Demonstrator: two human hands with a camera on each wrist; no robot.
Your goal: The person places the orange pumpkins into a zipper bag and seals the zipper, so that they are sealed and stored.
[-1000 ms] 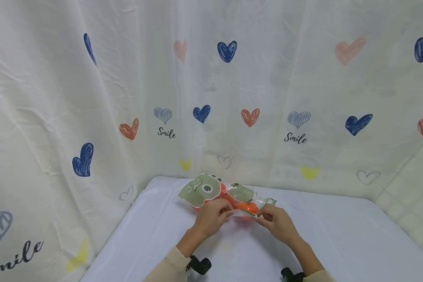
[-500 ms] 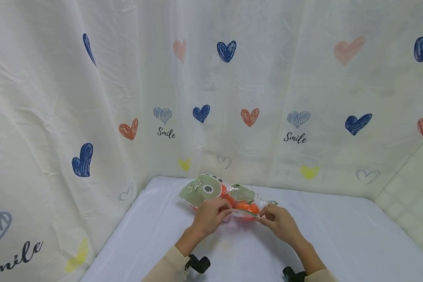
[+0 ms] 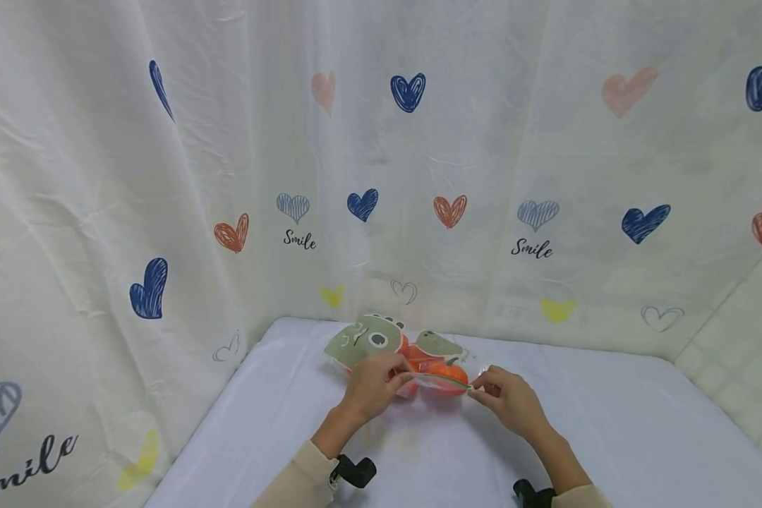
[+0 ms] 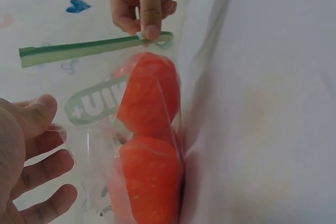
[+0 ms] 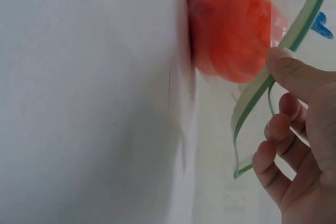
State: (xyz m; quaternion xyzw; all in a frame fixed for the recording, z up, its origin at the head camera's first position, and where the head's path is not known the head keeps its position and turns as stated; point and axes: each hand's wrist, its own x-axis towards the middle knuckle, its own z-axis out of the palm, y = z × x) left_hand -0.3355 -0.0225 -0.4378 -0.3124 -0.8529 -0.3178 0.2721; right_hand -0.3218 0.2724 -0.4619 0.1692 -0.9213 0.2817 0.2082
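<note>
A clear zip bag (image 3: 438, 344) with green cartoon prints lies toward the back of the table. Inside it are round orange-red fruits (image 4: 149, 93), one showing a green stem in the head view. The thumb and fingertips of my left hand (image 3: 376, 384) hold the bag's film at its near edge; in the left wrist view some of those fingertips show through the film. My right hand (image 3: 506, 398) pinches the green zip strip (image 5: 302, 24) at a small white slider (image 4: 140, 35). To the right of that pinch, the strip bends into a loop in the right wrist view.
White cloth covers the table (image 3: 609, 416). Behind it hangs a pale curtain (image 3: 470, 141) printed with hearts and "Smile". A dark wrist camera (image 3: 355, 471) sits at my left cuff, another dark camera (image 3: 533, 494) at my right.
My right hand has shifted slightly right and my left hand slightly left. More of the green strip shows between them, and the bag's far right corner is less visible.
</note>
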